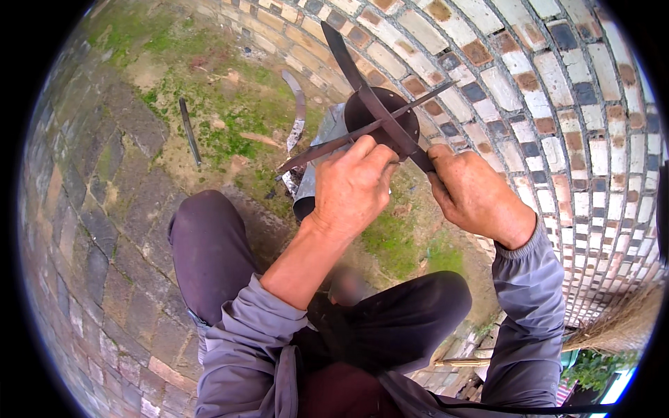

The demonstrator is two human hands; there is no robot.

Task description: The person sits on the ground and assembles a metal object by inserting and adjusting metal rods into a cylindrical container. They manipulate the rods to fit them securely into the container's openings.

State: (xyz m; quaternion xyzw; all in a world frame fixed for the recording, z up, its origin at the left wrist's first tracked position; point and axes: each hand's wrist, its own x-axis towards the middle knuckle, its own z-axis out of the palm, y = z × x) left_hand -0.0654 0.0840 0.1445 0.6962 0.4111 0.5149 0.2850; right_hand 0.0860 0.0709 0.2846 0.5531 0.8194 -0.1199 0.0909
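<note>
My right hand [477,195] is closed around the lower end of a long dark curved strip [343,56]. A second, narrower dark strip [313,150] crosses it, forming an X. Both lie across the round dark mouth of a tube [362,115], whose grey body [306,187] shows to the left of my hands. My left hand [354,184] has its fingers curled together just below the crossing, against the narrower strip and near the tube's rim. What its fingertips pinch is hidden behind the hand.
A patterned brick wall [550,90] rises close on the right. On the mossy ground [237,132] lie a short dark strip [189,132] and a curved, pale-flecked strip [295,104]. Paving bricks [125,230] cover the left side. My bent knees [209,230] flank the work space.
</note>
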